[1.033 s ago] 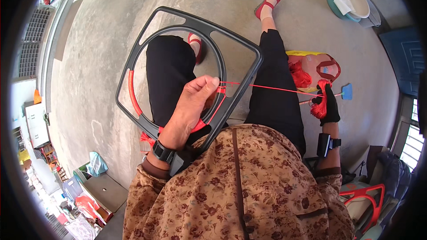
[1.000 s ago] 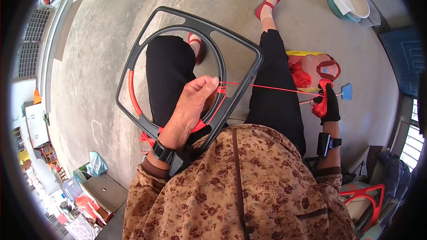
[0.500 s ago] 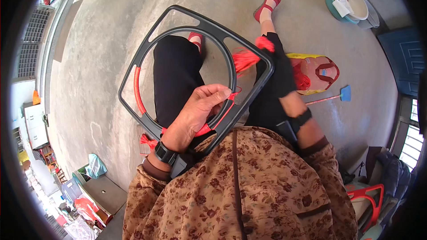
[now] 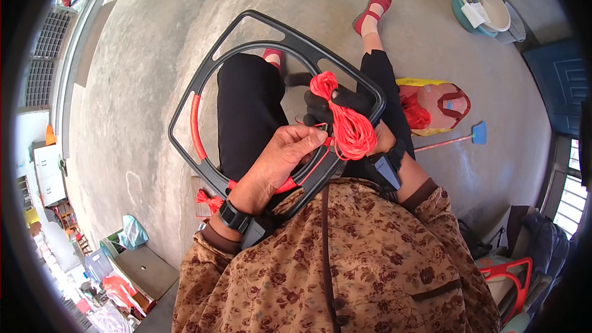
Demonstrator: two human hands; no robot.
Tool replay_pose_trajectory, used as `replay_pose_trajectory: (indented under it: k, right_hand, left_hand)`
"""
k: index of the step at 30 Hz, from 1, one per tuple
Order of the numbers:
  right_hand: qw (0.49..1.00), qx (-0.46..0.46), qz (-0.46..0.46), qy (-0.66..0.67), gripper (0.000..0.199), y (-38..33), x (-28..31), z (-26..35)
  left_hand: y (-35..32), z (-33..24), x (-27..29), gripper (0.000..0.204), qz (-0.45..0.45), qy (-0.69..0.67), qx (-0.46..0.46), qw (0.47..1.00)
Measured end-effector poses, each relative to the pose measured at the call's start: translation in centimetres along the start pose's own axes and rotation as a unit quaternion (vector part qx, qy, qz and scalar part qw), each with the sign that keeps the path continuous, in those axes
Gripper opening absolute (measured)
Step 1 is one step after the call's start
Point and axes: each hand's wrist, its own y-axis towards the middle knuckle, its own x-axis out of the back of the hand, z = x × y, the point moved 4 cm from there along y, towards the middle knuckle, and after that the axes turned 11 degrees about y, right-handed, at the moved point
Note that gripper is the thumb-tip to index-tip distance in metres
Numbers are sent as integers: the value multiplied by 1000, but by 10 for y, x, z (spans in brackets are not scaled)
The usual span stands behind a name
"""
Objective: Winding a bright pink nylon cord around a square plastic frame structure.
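A black frame (image 4: 301,49) with rounded corners and a round inner ring lies tilted over my lap. Red cord is wound tightly round the ring's left side (image 4: 196,126) and along part of its lower edge. My bare left hand (image 4: 280,151) pinches the ring's right side between thumb and fingers, where a strand of red cord crosses it. Just beside it, my right hand (image 4: 348,100), in a black glove, grips a looped bundle of red cord (image 4: 356,134) that hangs over the frame's right side. Some gloved fingers are hidden behind the bundle.
On the floor to the right are a red and yellow bag (image 4: 441,108) and a blue fly swatter (image 4: 479,132). Basins (image 4: 459,9) stand at the far right. Another red cord bundle (image 4: 209,201) lies left of the frame. A red plastic frame (image 4: 521,280) is at lower right.
My right hand has swung inward from the frame's far right side, bringing the red cord bundle over the ring near my left hand. My left hand keeps its pinch.
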Motion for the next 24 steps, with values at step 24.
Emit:
replay_pose_trajectory:
  k: [24]
  right_hand:
    - [971, 142, -166, 96, 33, -191, 125, 91]
  left_hand:
    - [4, -8, 3, 18, -63, -45, -24, 997]
